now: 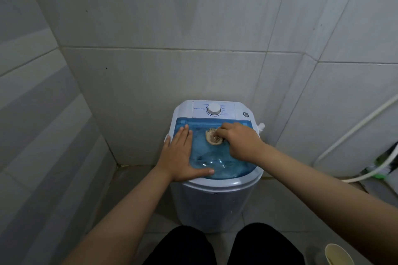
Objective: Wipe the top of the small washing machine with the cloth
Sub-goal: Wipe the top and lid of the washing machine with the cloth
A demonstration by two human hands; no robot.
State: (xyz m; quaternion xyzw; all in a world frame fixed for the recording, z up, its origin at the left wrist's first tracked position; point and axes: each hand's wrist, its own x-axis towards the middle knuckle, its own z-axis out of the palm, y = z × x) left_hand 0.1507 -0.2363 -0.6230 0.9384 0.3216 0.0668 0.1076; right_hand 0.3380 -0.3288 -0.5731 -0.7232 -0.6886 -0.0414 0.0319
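- The right hand (238, 140) reaches in from the right, its fingers curled down and pinching a small beige cloth (213, 137) against the lid.
- The cloth is bunched into a ribbed wad; it sits on the far middle of the lid, partly under the right fingertips.
- The left hand (182, 155) lies flat and released, palm down, fingers spread toward the far side, thumb pointing right along the near edge; it grasps nothing.
- Both hands rest on the translucent blue lid (224, 163) of the small washing machine (215, 204), the left hand on its left part, reaching over the white rim.
- Beyond the lid, a white control panel holds a round white dial (214, 109), and a small dark round cap (246, 114) sits to its right.
- A white spout (261, 126) sticks out from the machine's far right side.
- The machine stands against a grey tiled wall (172, 28), in a corner.
- A white hose (353, 129) runs down the right wall.
- A yellowish cup (338, 254) stands at the near right on the floor.
- Dark trouser legs (185, 247) show at the near edge.
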